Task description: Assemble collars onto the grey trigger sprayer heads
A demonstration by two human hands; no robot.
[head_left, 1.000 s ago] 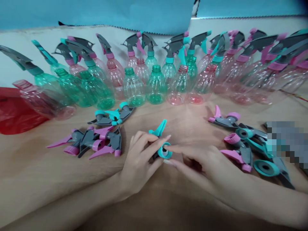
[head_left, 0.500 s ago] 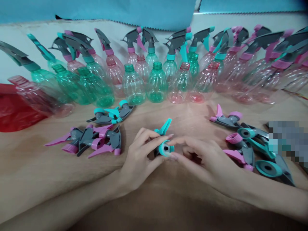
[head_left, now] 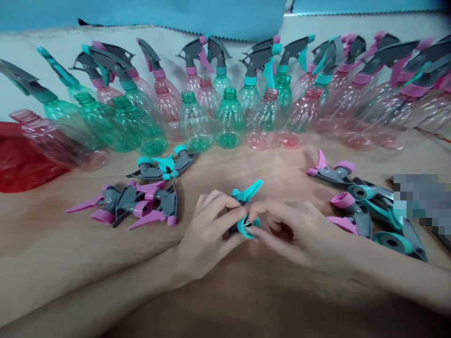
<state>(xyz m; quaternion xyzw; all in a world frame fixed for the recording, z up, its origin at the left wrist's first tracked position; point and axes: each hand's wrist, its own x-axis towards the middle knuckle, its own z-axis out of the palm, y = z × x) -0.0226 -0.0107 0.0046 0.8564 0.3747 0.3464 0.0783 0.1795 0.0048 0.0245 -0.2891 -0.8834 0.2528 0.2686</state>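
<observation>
My left hand point(head_left: 211, 230) is closed around a grey and turquoise trigger spray head point(head_left: 248, 191). Its turquoise lever points up and to the right, and its screw collar point(head_left: 242, 228) faces me. My right hand point(head_left: 296, 230) is pinched at the collar's mouth, thumb and forefinger tips at the opening. A small pale and dark bit shows between those fingertips; I cannot make out what it is. Most of the grey body of the spray head is hidden behind my left fingers.
Loose pink-and-grey spray heads point(head_left: 128, 204) and turquoise ones point(head_left: 165, 164) lie on the left. Another pile of spray heads point(head_left: 366, 206) lies on the right beside a blurred-out object point(head_left: 423, 197). Bottles point(head_left: 229, 119), several with sprayers fitted, line the back. A red bag point(head_left: 28, 159) is far left.
The spray head has tipped and shifted slightly down and right, its lever now leaning further right. My right fingertips have moved from the collar's rim over its opening.
</observation>
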